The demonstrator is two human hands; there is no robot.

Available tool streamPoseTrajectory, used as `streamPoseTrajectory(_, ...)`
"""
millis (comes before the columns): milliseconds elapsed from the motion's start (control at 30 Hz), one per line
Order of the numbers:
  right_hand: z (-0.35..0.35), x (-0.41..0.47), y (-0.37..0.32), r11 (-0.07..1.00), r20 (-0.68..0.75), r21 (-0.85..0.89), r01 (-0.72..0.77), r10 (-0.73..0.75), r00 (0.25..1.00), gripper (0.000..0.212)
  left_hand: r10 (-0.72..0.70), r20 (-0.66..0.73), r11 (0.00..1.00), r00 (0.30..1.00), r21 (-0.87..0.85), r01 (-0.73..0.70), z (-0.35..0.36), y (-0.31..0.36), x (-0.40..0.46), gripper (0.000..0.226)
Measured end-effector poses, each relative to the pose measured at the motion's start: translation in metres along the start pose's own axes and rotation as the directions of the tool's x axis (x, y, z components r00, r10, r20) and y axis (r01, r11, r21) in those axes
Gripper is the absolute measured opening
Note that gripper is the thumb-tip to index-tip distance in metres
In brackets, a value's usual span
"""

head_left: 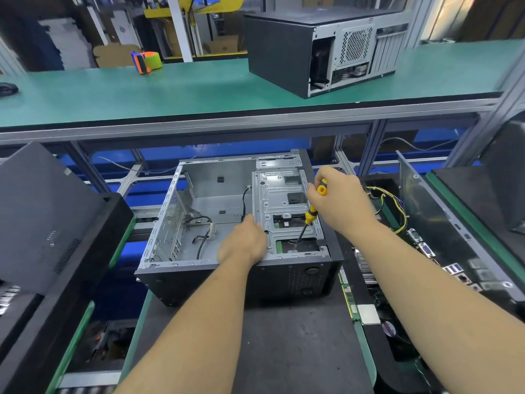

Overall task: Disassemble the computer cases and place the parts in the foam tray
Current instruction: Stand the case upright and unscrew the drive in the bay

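The fingers of the right hand [338, 200] are curled around the yellow and black handle of a long screwdriver [311, 213]. They grip it near the top, probably because there the handle turns most easily. The thin dark shaft slants down, and its tip meets the silver metal drive cage [284, 203] near the cage's front edge. It seems to sit on a screw there, but the screw itself is too small to see.

The left hand [244, 243] lies on the left edge of the same cage. Its fingers bend over that edge and press down, I think to keep the part steady while the tool works.

The cage sits in the right half of the open grey and black computer case [199, 268], which lies on its side on a dark conveyor surface [284, 351], the open side up so that the inside can be reached. Loose black cables [203, 240] lie on the case floor.

Just to the right, a black foam tray [377, 294] already holds a green circuit board with ports [426, 251] and yellow wires [395, 200].
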State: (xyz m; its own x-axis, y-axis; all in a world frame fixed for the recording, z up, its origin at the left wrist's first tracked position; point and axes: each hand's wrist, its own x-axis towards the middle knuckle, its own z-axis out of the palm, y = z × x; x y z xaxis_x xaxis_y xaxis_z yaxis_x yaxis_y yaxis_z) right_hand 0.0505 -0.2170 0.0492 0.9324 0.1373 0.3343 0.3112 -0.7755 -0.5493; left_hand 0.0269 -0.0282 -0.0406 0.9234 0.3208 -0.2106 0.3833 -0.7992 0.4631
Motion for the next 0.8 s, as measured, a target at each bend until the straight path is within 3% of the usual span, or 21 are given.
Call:
streamPoseTrajectory(67,-0.005,0.000,-0.002,0.996,0.057,0.006,0.090,-0.091,0.994,0.018,0.000,0.001,1.000,1.000,-0.003,0.000,0.001,0.000,0.000,0.034)
streamPoseTrajectory(167,-0.020,0.003,-0.018,0.962,0.324,0.056,0.268,-0.272,0.906,0.023,0.003,-0.005,1.000,1.000,0.004,-0.003,0.001,0.000,0.000,0.034)
streamPoseTrajectory(300,-0.041,0.017,-0.042,0.929,0.625,-0.088,0.360,-0.230,0.746,0.017,0.007,0.001,1.000,1.000,0.015,-0.007,0.001,0.000,0.002,0.035)
streamPoseTrajectory(367,-0.040,0.019,-0.053,0.899,0.663,-0.206,0.386,-0.162,0.731,0.017,0.010,0.009,1.000,1.000,0.015,-0.010,0.000,0.000,0.001,0.034)
streamPoseTrajectory(467,-0.027,0.013,-0.064,0.840,0.521,-0.465,0.279,0.005,0.854,0.043,0.013,0.030,1.000,0.999,-0.004,-0.013,-0.001,0.000,0.001,0.032)
streamPoseTrajectory(533,-0.023,0.012,-0.068,0.816,0.458,-0.537,0.214,0.070,0.886,0.036,0.025,0.047,0.999,0.999,-0.021,-0.024,-0.002,0.000,0.000,0.029)
streamPoseTrajectory(600,-0.025,0.014,-0.073,0.812,0.524,-0.522,0.262,0.063,0.849,0.032,0.053,0.068,0.998,0.996,-0.035,-0.051,-0.004,-0.001,0.000,0.021)
streamPoseTrajectory(700,-0.032,0.014,-0.079,0.731,0.663,-0.474,0.491,-0.070,0.745,0.038,0.075,0.114,0.997,0.991,-0.022,-0.072,-0.007,-0.001,0.002,0.009)
streamPoseTrajectory(800,-0.029,0.005,-0.087,0.699,0.731,-0.352,0.622,-0.210,0.649,0.027,0.079,0.159,0.995,0.984,0.043,-0.087,-0.012,-0.005,0.002,0.024)
